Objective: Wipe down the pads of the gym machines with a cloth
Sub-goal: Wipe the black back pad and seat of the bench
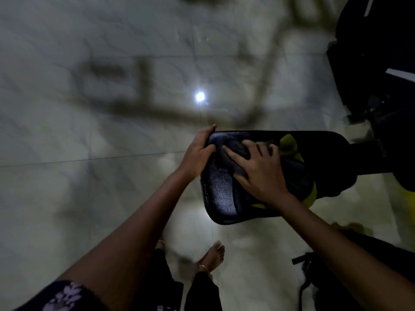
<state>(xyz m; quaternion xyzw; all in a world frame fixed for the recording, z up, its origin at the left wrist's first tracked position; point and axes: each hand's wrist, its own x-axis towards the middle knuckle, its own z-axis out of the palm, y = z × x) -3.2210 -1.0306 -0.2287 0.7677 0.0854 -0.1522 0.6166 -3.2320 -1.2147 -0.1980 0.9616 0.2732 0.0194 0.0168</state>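
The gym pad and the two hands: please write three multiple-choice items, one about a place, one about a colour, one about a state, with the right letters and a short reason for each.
1. Where is the left hand?
A. at the left edge of the pad
B. on the floor
C. under the cloth

2. Which colour shows at the edge of the dark cloth?
A. red
B. yellow-green
C. white

3. What is the right hand doing?
A. hanging idle
B. pointing upward
C. pressing the cloth on the pad

Answers:
1 A, its fingers lie on the pad's left edge.
2 B, yellow-green folds show beside the right hand.
3 C, its spread fingers lie flat on the cloth.
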